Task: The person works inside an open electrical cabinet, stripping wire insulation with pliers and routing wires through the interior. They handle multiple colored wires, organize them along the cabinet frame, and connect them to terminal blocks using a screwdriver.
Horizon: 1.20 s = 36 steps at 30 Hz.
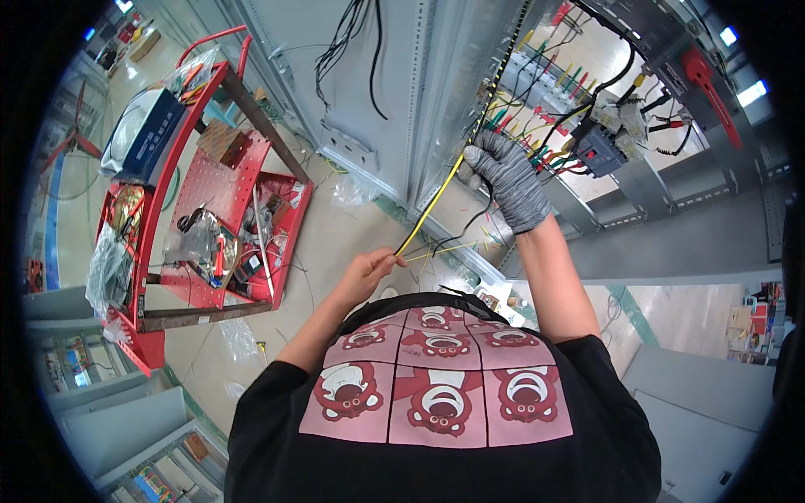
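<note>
My bare left hand (367, 277) is closed in a pinch on the lower end of a yellow wire (440, 189) with a dark edge along it. From there the wire runs taut up to my right hand (510, 180), which wears a grey knit glove. The right fingers are curled round the wire at the cabinet's upright (496, 74). Thin black wires (478, 220) hang below the glove. Just right of the gloved hand sit circuit breakers (599, 151) and several coloured wires with red, green and yellow ends. The glove hides part of this wiring.
A red tool cart (220, 225) stands at the left, loaded with tools, plastic bags and a blue box (142, 134). The grey cabinet panel (373, 50) rises ahead, with black wires hanging on it. Wire scraps and plastic (241, 339) lie on the floor. A red handle (708, 88) is at upper right.
</note>
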Motion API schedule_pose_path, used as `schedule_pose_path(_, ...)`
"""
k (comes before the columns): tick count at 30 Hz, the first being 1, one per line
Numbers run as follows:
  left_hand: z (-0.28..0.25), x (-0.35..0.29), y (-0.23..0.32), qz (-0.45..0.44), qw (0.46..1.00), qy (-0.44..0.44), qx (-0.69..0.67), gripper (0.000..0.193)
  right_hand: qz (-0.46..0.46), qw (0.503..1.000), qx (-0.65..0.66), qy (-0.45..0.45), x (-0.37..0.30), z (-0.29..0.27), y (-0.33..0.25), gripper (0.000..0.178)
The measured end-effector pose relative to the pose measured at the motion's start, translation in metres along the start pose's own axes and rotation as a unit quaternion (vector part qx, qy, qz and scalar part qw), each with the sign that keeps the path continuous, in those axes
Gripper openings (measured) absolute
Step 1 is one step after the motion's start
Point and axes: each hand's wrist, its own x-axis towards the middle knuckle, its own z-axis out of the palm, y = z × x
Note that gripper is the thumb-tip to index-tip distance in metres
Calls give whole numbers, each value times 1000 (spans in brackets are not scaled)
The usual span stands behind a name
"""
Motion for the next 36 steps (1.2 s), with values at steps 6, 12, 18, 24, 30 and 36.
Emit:
schedule_pose_path(6,-11,2,-8,-66,994,-82,7,31,-42,997,-62,1,6,3,3,20)
schedule_pose_path(12,5,77,103,52,957,118,-259,24,-59,996,-64,-20,13,7,5,21)
schedule_pose_path(18,2,108,137,32,934,-10,-356,19,-101,994,11,-33,15,6,13,19)
schedule_pose_path(24,-21,115,132,100,993,64,-14,7,-43,997,53,41,8,20,3,21)
schedule_pose_path(30,9,77,155,236,828,138,490,14,24,994,-87,58,10,21,-1,22)
schedule_pose_path(36,11,56,137,312,878,72,355,14,-23,997,-78,-10,0,9,-3,21)
